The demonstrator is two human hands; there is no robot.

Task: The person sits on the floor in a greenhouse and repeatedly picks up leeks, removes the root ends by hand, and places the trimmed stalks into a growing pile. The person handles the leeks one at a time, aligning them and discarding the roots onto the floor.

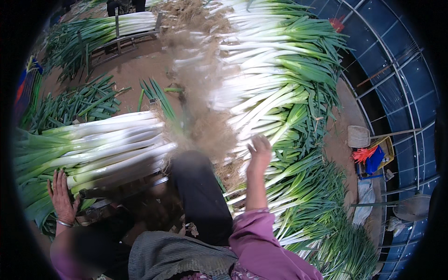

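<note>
A bundle of large green onions (115,140) lies across a low metal rack (161,180) before me at the left, its white stalks and roots pointing right. My left hand (62,196), with a bracelet at the wrist, rests on the near edge of the bundle where the white turns green. Its fingers are slightly apart. Over a long heap of green onions (273,77) at the right, my right hand (259,150) reaches out with bent fingers. It is beside the white stalks; whether it touches them is unclear, and I see nothing held in it.
Cut green leaves (87,101) lie on the soil behind the bundle. A second metal rack (122,43) holds more green onions near another person's dark-clothed legs (126,6). At the right are a yellow crate (389,148), a shovel (358,136) and a metal-framed plastic wall (409,101).
</note>
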